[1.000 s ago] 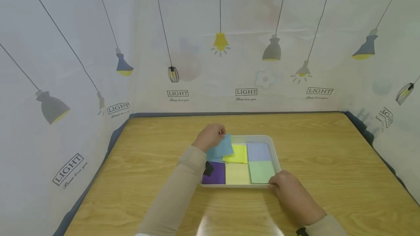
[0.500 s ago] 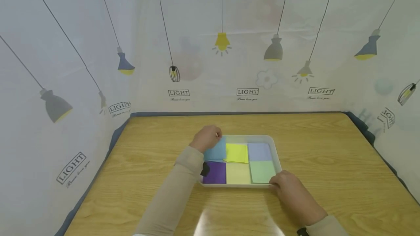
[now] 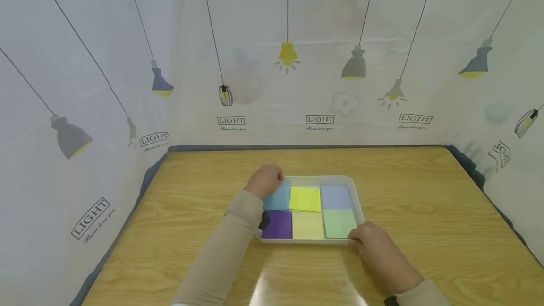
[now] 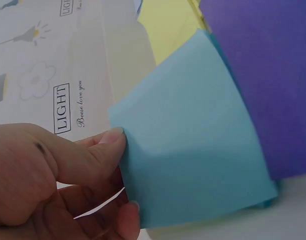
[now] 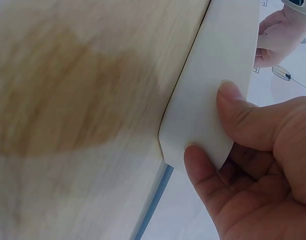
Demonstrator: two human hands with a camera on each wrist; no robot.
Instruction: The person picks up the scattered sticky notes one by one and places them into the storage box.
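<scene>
In the head view a white tray [image 3: 316, 179] holds square sticky notes in two rows. My left hand [image 3: 264, 182] is over its far left corner, pinching the edge of a light blue sticky note [image 3: 277, 197]. Seen from the left wrist, thumb and fingertips grip one side of that blue sticky note [image 4: 193, 140], which tilts up beside the purple notes [image 4: 268, 90]; more blue shows under its edge. My right hand [image 3: 378, 247] holds the near right corner of the tray; in the right wrist view, thumb and fingers grip the tray's wall [image 5: 205, 95].
Purple [image 3: 280, 225], pale yellow [image 3: 308, 225] and green [image 3: 339, 223] notes fill the near row. Bright yellow [image 3: 304, 199] and lavender [image 3: 335, 197] notes lie in the far row. The wooden table [image 3: 187, 192] is enclosed by cloth walls [image 3: 272, 131] printed with lamps.
The blue sticky note, earlier raised and overlapping the bright yellow notes, has come down and left into the far left place. My left hand moved slightly left with it. The right hand stayed put.
</scene>
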